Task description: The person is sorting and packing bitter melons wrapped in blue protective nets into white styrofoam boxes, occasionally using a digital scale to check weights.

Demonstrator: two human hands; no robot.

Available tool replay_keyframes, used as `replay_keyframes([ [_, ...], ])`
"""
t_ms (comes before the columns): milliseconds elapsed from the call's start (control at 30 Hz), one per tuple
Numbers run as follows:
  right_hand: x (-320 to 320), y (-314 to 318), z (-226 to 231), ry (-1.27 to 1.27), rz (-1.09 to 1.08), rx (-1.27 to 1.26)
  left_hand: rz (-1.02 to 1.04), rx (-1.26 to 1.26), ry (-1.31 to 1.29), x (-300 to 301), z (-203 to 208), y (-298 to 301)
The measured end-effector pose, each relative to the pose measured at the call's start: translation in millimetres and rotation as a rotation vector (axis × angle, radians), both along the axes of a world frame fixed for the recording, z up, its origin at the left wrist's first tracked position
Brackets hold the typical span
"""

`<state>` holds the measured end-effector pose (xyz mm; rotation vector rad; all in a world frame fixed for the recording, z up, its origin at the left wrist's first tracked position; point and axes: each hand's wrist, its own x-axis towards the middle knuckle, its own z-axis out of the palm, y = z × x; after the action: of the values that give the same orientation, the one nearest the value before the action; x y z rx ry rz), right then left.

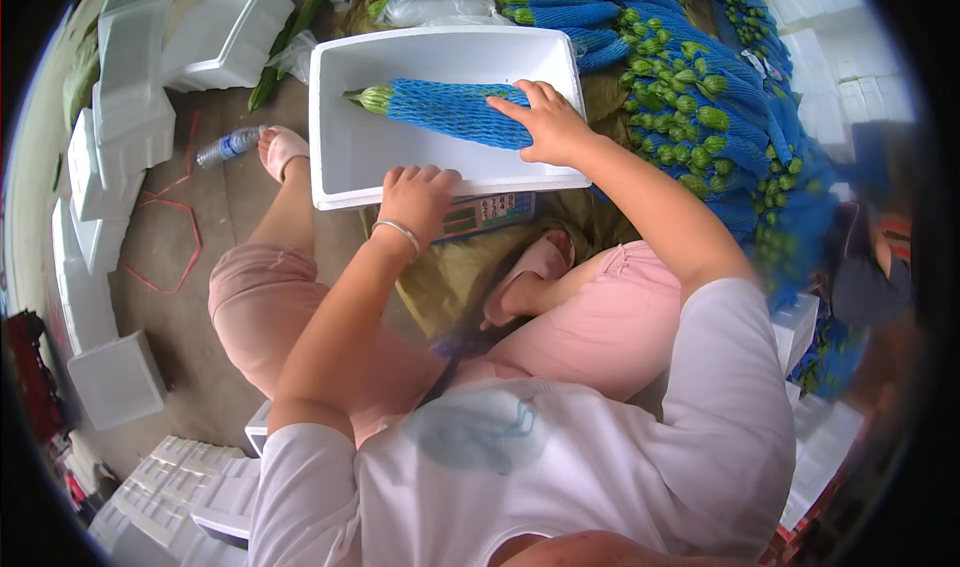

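A white foam box (350,157) stands in front of me, sitting on or over a scale with a button panel (490,215). Inside it lies a long green gourd in a blue net sleeve (440,112), its ribbed stem end pointing left. My left hand (418,199) has its fingers curled over the box's near rim. Reaching in from the right, my right hand (550,125) touches the gourd's right end with its fingers spread. The far end of the gourd is partly hidden under that hand.
Several netted gourds (690,117) are piled at the right and far right. White foam boxes (230,37) line the left, with more stacked at lower left. A plastic bottle (230,147) and red strapping (190,227) lie on the floor. Clear plastic bags (440,7) rest behind the box.
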<state>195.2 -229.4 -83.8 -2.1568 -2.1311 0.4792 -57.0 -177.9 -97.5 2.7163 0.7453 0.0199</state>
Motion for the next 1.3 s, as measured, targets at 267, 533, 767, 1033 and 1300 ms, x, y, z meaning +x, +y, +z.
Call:
replay_keyframes([
  [267, -6, 19, -20, -0.356, 0.207, 0.039, 0.030, -0.030, -0.017, 7, -6, -1],
  [533, 44, 27, -17, 0.017, -0.120, -0.142, 0.057, -0.030, -0.101, 5, -7, -2],
  [767, -2, 67, -51, 0.490, -0.186, -0.059, 0.028, -0.048, -0.089, 3, -5, -5],
  [1033, 7, 41, -60, -0.022, -0.091, -0.109, 0.053, -0.028, -0.075, 8, -1, -4],
  [1300, -19, 60, -66, -0.135, -0.005, 0.123, 0.109, -0.025, -0.075, 1, -4, -2],
])
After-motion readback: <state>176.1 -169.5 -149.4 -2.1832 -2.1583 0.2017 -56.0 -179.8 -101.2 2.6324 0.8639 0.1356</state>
